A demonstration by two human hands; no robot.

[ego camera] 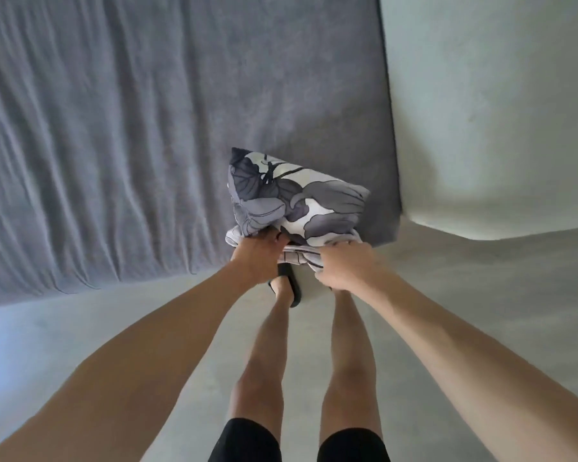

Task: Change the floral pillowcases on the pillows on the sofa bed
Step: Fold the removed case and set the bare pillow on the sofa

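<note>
A wrinkled grey sheet (147,128) covers the sofa bed, a pale floor (481,295) beside it. At the bed's edge, the floral pillow (297,198), grey-and-white, stands bunched; left hand (259,253) and right hand (342,266) grasp its open end.

Soft, even daylight; wide-angle bending at edges, slight blur throughout

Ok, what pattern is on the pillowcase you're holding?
The pillowcase has large grey and dark flowers on white, clearest in the head view.
</note>
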